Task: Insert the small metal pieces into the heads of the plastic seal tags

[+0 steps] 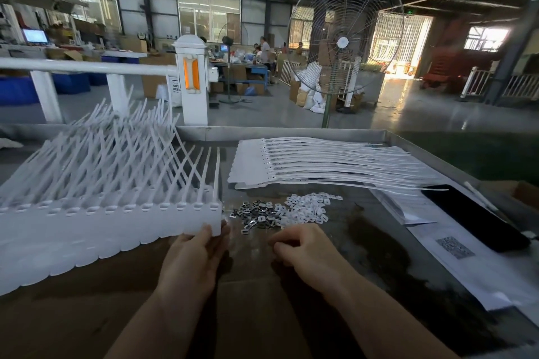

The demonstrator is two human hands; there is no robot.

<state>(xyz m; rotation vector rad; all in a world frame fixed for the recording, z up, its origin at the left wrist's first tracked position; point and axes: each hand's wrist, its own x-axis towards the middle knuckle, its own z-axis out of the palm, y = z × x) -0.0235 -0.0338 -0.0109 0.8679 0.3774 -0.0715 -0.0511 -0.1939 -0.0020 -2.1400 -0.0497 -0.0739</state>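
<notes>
A long strip of joined white plastic seal tags (110, 218) lies across the left of the table, their straps sticking up and back. My left hand (195, 253) grips the strip's right end, thumb and fingers around the last tag. A pile of small metal pieces (256, 214) lies just right of that end, with a pile of small white plastic caps (309, 207) beside it. My right hand (303, 248) rests below the piles with its fingers curled; whether a piece is pinched in it I cannot tell. A second flat sheet of tags (320, 163) lies further back.
A black phone (472, 216) lies on white papers (455, 259) at the right. The metal table's raised rim (291, 132) runs along the back and right. Brown cardboard (116, 300) covers the near surface. A standing fan (344, 35) and a white railing (87, 67) are behind.
</notes>
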